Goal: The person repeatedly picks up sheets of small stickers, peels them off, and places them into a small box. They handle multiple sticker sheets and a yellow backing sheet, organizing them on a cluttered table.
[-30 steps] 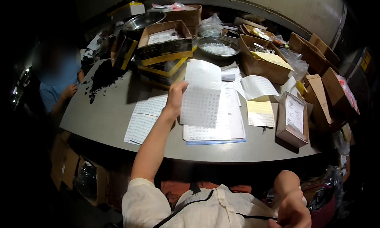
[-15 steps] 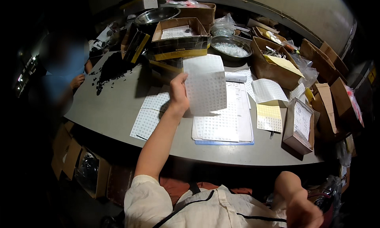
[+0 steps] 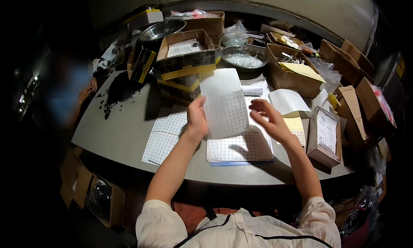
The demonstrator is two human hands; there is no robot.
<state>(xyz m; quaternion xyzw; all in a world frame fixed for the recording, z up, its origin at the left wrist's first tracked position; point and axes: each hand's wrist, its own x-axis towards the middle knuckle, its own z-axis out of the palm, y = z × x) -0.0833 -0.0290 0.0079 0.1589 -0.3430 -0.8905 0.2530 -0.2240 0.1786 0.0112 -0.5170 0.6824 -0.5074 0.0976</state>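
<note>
Filling most of the view: the grey surface [image 3: 107,136], curved near edge toward the person. Co-worker in blue [image 3: 64,106] sits past its left edge.

Large brown carton [image 3: 286,81] stands toward the far right corner, metal parts and yellow paper in it. Black-and-yellow boxes [image 3: 185,69] are stacked back from the middle, left of center. Metal basin [image 3: 244,68] with clear pieces sits between those, near the far edge. Small open box [image 3: 322,156], paper inside, sits by the right end of the near edge.

Paper pile [image 3: 228,152] on a blue board [image 3: 241,164] lies close to the middle of the near edge. Loose white sheets [image 3: 161,147] lie left of it, near the same edge; yellow sheet [image 3: 297,126] to its right.

Printed sheet [image 3: 226,110] is up in the air above the pile, near edge side. Left hand [image 3: 198,119] has it by its left side: grip pinching, thumb in front, other fingers hidden behind. Right hand [image 3: 273,121] is just beside the sheet's right side, grip loosely spread, nothing in it, looks apart.

Status, my read: lift done, one-handed; right hand not on the sheet yet, pile and loose sheets left lying.

Smallest: black pieces [image 3: 122,91] heaped toward the far left corner.
</note>
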